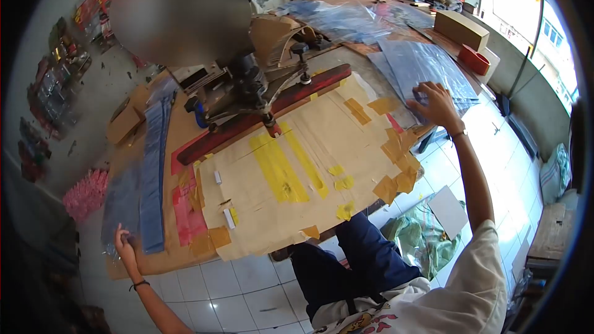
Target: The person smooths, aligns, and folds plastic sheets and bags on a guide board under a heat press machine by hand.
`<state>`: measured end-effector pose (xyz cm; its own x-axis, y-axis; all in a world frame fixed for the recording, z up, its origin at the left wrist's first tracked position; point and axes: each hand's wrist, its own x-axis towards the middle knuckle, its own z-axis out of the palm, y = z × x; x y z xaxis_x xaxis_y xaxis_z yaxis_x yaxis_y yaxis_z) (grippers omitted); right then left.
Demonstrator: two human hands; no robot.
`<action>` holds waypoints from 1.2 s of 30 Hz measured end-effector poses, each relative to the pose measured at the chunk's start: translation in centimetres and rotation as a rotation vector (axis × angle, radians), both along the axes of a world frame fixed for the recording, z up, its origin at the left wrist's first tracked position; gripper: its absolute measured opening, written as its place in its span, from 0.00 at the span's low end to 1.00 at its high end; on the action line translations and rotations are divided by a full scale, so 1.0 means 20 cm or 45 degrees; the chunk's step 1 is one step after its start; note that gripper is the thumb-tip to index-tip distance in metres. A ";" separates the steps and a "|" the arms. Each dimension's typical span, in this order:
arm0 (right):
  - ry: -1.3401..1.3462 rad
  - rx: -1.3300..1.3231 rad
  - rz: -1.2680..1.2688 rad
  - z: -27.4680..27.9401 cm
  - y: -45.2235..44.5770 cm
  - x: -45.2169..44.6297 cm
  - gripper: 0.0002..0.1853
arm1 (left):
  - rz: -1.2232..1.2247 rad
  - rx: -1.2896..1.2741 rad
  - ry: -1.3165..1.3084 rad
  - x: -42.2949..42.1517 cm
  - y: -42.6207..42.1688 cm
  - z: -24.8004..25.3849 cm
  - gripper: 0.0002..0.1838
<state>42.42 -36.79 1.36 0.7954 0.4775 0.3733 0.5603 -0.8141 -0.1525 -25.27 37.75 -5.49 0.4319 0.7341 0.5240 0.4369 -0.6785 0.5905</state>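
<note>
My right hand (436, 106) is at the right, over the near-left edge of a stack of clear bluish plastic sheets (427, 65). Its fingers are bent and apart, with the thumb stretched toward the board. At the lower left, my left hand (125, 252) lies at the table edge by a clear plastic sheet (120, 210), fingers loosely curled and apart. Whether it touches the sheet I cannot tell. Between my hands is a tan, taped work board (241, 176) with yellow strips. A long dark red bar (229, 138) on a black press (247, 83) crosses its far side.
Folded blue plastic strips (154, 173) lie left of the board. Two small white blocks sit on it. More plastic sheets (334, 17), a cardboard box (461, 29) and a red tape roll (473, 60) are at the back. A green sack (421, 235) lies on the tiled floor.
</note>
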 end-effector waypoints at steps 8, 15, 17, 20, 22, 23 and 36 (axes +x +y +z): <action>0.218 -0.111 -0.259 0.04 0.21 0.12 0.40 | 0.312 0.160 0.092 0.02 -0.06 0.01 0.21; 0.159 0.170 -0.138 -0.06 0.05 0.16 0.22 | -0.030 -0.307 -0.020 -0.02 -0.18 0.16 0.25; 0.065 0.177 -0.194 -0.07 0.00 0.17 0.18 | -0.023 0.114 0.183 -0.05 -0.04 0.14 0.25; -0.230 0.158 -0.039 -0.10 -0.11 0.13 0.19 | 0.180 0.414 0.050 0.08 -0.04 0.21 0.24; 0.021 0.070 0.126 0.01 -0.12 -0.05 0.23 | 0.290 0.494 -0.174 0.32 -0.28 0.37 0.22; 0.154 0.019 0.213 0.06 -0.13 -0.12 0.25 | 0.305 0.526 -0.280 0.48 -0.48 0.47 0.21; 0.388 0.023 0.517 0.14 -0.22 0.02 0.14 | -1.728 0.433 -0.128 2.18 -2.54 0.55 0.11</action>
<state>42.78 -41.11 4.15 0.6208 0.7666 0.1642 0.7591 -0.5356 -0.3700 18.30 -13.11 5.50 0.6435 -0.3874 0.6602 -0.7000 -0.6466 0.3030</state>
